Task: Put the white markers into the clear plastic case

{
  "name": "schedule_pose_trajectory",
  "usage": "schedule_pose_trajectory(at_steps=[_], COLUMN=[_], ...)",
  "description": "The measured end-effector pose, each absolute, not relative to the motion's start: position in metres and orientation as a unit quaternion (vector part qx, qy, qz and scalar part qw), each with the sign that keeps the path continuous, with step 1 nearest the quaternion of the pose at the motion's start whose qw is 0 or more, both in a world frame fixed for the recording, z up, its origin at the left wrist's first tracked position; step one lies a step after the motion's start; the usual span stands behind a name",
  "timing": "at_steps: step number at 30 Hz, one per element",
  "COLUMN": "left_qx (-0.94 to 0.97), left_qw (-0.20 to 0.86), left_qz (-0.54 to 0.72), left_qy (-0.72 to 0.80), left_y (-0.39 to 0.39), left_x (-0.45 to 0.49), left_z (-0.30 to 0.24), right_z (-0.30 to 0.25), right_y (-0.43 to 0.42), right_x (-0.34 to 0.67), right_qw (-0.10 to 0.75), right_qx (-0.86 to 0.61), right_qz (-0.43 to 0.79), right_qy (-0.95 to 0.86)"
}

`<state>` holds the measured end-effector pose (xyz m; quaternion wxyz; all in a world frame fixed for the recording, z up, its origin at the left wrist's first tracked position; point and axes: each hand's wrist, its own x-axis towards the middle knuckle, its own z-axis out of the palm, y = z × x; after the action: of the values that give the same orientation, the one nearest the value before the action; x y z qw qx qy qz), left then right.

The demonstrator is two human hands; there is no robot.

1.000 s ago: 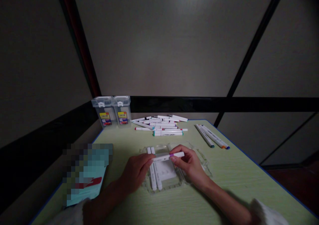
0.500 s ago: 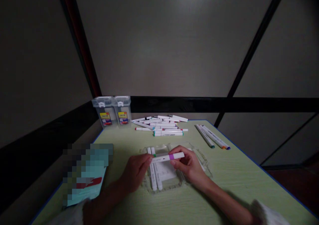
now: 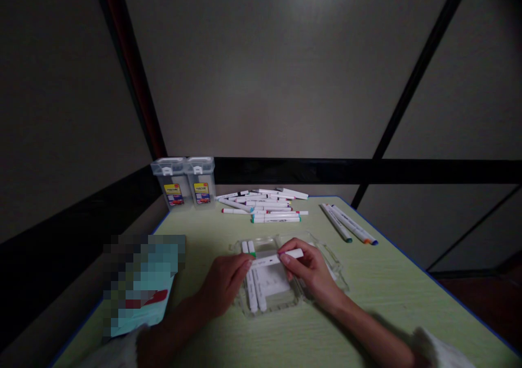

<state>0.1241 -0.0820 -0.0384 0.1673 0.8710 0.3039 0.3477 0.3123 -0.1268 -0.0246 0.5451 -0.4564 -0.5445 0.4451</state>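
A white marker (image 3: pixel 267 260) lies crosswise between my two hands, above an open clear plastic case (image 3: pixel 281 305). My left hand (image 3: pixel 226 281) pinches its left end between thumb and fingers. Toward the other end, my right hand (image 3: pixel 312 270) grips it, the thumb covering most of the purple band. Beneath, two white markers (image 3: pixel 256 289) lie side by side in the left part of the case, one with a green band showing. A white sheet (image 3: pixel 275 278) shows in the case beside them; my right hand hides part of the case's right half.
A pile of white markers (image 3: pixel 271 205) lies at the table's far edge. Several thicker markers (image 3: pixel 353 224) rest at the right. Two lidded clear boxes (image 3: pixel 199 186) stand at the back left. A teal packet (image 3: pixel 150 303), partly pixelated, lies at the left.
My right thumb has shifted over the marker's purple band, which was in plain view before. Both hands stay at nearly the same place, still on the marker.
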Motion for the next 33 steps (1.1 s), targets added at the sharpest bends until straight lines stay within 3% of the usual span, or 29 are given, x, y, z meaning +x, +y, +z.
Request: schedule_pose_trajectory(at_steps=[9, 28, 33], left_qx=[0.871, 0.897, 0.889], left_qw=[0.203, 0.115, 0.142], left_qz=[0.334, 0.344, 0.339], left_qy=[0.299, 0.253, 0.272], left_y=[-0.0815, -0.0815, -0.0825], left_x=[0.1254, 0.1239, 0.1247], left_z=[-0.0359, -0.0389, -0.0373], right_z=[-0.0219, -0.0272, -0.0276], right_y=[-0.1284, -0.1240, -0.1227], right_x=[0.3117, 0.3129, 0.3123], right_qw=[0.543, 0.549, 0.542], right_qx=[-0.464, -0.488, -0.502], right_qz=[0.442, 0.407, 0.386], right_qy=[-0.543, -0.543, -0.552])
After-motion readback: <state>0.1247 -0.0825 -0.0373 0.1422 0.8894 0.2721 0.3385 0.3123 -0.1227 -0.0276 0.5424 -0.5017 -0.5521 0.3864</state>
